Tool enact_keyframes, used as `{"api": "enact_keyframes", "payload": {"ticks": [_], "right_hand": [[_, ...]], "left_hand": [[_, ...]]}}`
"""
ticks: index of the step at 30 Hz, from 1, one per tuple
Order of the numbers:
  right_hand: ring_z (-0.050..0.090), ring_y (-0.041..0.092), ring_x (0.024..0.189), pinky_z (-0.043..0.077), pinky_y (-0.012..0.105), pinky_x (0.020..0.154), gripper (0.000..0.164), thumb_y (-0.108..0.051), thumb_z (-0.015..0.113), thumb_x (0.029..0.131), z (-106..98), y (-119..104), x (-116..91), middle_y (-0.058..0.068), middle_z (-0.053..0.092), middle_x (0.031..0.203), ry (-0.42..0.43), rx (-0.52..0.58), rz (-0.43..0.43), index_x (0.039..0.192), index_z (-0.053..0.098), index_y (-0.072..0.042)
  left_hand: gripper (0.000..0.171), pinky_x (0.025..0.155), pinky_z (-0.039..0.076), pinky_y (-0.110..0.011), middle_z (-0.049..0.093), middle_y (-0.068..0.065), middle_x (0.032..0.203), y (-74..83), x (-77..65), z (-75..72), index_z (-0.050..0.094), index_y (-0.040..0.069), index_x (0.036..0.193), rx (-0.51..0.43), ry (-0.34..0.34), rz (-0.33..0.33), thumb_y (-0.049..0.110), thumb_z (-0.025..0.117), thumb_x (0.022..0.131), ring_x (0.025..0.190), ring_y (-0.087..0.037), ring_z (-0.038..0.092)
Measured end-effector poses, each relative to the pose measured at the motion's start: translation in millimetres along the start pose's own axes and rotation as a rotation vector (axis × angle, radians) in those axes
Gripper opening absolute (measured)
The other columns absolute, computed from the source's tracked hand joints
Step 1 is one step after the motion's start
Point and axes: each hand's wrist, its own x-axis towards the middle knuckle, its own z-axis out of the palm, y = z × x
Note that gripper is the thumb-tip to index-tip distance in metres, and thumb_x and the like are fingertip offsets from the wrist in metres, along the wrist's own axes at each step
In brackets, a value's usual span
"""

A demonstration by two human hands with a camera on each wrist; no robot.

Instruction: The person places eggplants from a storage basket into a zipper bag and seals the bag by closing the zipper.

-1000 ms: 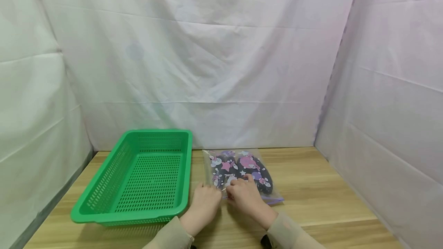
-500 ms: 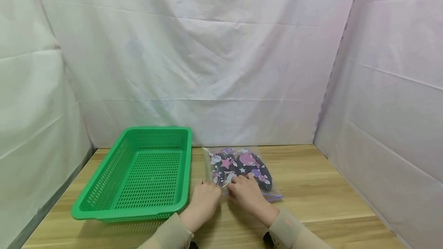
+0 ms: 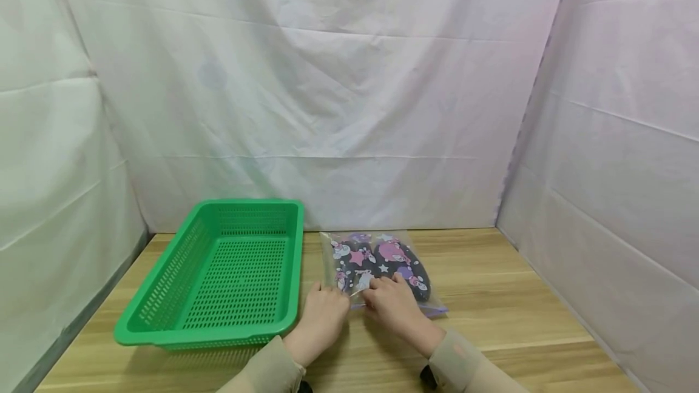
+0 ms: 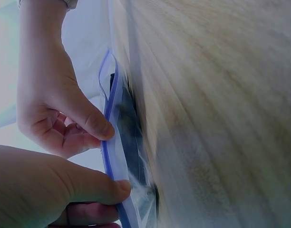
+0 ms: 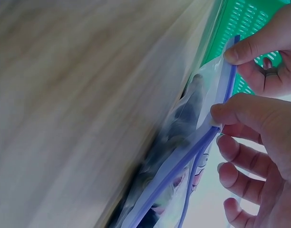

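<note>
A clear zip bag (image 3: 329, 262) with a purple closure strip (image 5: 160, 190) lies flat on the table. Inside it is a dark folded cloth (image 3: 390, 268) printed with pink and white cartoon figures and stars. At the near edge, my left hand (image 3: 321, 317) pinches the strip by its left end between thumb and fingers. My right hand (image 3: 394, 308) pinches the strip a little farther right, thumb at a small whitish piece on it. Past the right hand the two strips stand apart; between the hands they run together.
To the left of the bag stands a green perforated plastic basket (image 3: 299, 272), its floor bare. White cloth (image 3: 349, 108) hangs behind and at both sides of the wooden table (image 3: 508, 314).
My right hand has shifted slightly right along the bag's near edge, away from the left hand. The left hand, bag and basket stay put.
</note>
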Motion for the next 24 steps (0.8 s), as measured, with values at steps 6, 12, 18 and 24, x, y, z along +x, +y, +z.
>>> {"api": "enact_keyframes", "payload": {"ticks": [6, 12, 18, 24], "right_hand": [[0.038, 0.009, 0.058, 0.025, 0.029, 0.063, 0.033, -0.033, 0.084, 0.07, -0.7, 1.8, -2.2, -0.013, 0.043, 0.065, -0.018, 0.006, 0.006, 0.061, 0.054, -0.025], [0.038, 0.009, 0.056, 0.025, 0.029, 0.063, 0.033, -0.031, 0.084, 0.07, -1.0, 3.8, -4.0, -0.013, 0.045, 0.065, -0.008, 0.003, -0.001, 0.06, 0.053, -0.024], [0.039, 0.008, 0.056, 0.025, 0.028, 0.062, 0.035, -0.033, 0.086, 0.067, -2.9, 5.6, -7.5, -0.012, 0.044, 0.064, -0.003, 0.007, -0.015, 0.059, 0.053, -0.024], [0.042, 0.009, 0.06, 0.028, 0.028, 0.064, 0.033, -0.029, 0.084, 0.068, -4.3, 6.4, -9.6, -0.013, 0.044, 0.065, -0.052, 0.031, 0.005, 0.059, 0.053, -0.024]], "left_hand": [[0.013, 0.062, 0.034, -0.033, 0.055, 0.001, 0.06, 0.0, -0.5, 1.2, 0.063, 0.015, 0.065, 0.008, -0.004, 0.003, 0.012, 0.074, 0.071, 0.055, -0.015, 0.05], [0.011, 0.065, 0.035, -0.033, 0.056, 0.001, 0.062, -0.5, -0.2, 0.5, 0.064, 0.015, 0.066, 0.002, -0.026, 0.001, 0.012, 0.074, 0.07, 0.056, -0.015, 0.05], [0.01, 0.067, 0.035, -0.034, 0.056, 0.001, 0.062, 0.5, -0.2, -0.2, 0.065, 0.015, 0.068, 0.001, -0.055, -0.002, 0.012, 0.075, 0.07, 0.056, -0.015, 0.049], [0.012, 0.067, 0.035, -0.034, 0.056, 0.001, 0.062, 1.0, -1.0, 2.0, 0.064, 0.016, 0.067, 0.005, -0.064, 0.007, 0.013, 0.074, 0.071, 0.056, -0.015, 0.049]]}}
